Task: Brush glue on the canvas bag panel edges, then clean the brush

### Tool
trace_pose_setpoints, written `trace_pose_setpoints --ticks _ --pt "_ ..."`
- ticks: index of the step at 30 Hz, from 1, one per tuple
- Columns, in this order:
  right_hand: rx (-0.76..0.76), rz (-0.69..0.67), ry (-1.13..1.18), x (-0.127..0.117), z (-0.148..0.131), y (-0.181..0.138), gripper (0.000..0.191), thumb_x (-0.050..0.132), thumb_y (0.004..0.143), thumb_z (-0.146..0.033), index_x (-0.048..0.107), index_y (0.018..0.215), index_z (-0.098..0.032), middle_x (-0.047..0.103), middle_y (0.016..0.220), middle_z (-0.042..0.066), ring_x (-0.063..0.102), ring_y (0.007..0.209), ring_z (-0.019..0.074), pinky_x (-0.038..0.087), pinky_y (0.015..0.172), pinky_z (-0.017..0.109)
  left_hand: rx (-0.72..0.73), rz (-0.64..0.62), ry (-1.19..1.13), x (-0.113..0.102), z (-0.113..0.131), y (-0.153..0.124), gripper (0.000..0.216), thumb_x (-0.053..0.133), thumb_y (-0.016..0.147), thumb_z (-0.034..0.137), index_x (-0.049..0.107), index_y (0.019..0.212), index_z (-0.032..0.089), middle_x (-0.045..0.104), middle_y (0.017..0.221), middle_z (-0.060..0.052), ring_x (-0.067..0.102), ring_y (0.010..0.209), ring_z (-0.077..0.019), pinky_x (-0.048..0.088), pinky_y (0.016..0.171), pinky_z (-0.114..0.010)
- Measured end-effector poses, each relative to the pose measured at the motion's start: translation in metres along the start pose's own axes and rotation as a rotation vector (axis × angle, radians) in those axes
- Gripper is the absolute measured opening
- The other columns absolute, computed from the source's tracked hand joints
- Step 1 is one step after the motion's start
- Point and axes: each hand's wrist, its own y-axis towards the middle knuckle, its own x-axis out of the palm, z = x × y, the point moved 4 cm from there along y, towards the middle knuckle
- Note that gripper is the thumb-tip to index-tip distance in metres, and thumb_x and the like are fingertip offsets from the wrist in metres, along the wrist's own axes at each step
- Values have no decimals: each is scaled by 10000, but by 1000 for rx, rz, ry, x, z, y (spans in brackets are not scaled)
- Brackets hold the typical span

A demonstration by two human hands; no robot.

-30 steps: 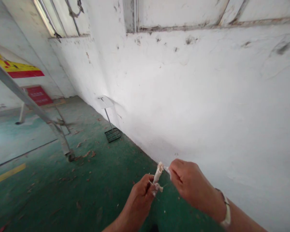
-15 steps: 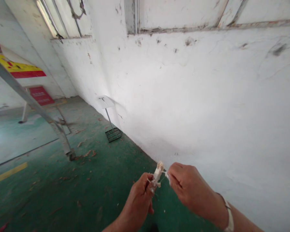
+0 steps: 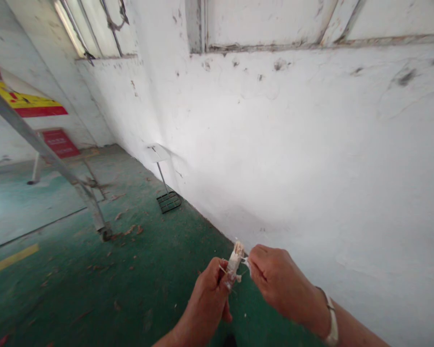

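My left hand [image 3: 209, 294] is closed around a short, pale stick-like piece [image 3: 235, 260] with a ragged, tan upper end. White, stringy wrapping and loose shreds cling to it around my fingers. Just to the right, my right hand [image 3: 275, 274] pinches a white, stringy strip [image 3: 245, 261] that runs toward the pale piece. The fingertips of this hand are mostly turned away. What the wrapping is made of cannot be told. Both hands are held above the green floor, near the foot of the white wall.
A white wall [image 3: 292, 159] fills the right side. A small stand with a black grid base [image 3: 169, 202] is on the green floor [image 3: 130, 289] against it. On the left, a metal frame leg [image 3: 58, 159] with a caster slants down. Debris lies around it.
My right hand has shifted slightly left, closer to the pale piece. My left hand has barely moved, and the ragged end shows a little more clearly.
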Motion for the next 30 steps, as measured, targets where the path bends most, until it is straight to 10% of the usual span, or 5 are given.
trace_pose_setpoints --ticks 30 --pt "144 47 -27 6 34 24 262 420 931 -200 521 691 -175 559 639 30 437 571 133 213 578 303 -43 -10 26 1 -12 2 296 437 903 487 470 869 195 440 560 98 410 325 -48 296 354 -159"
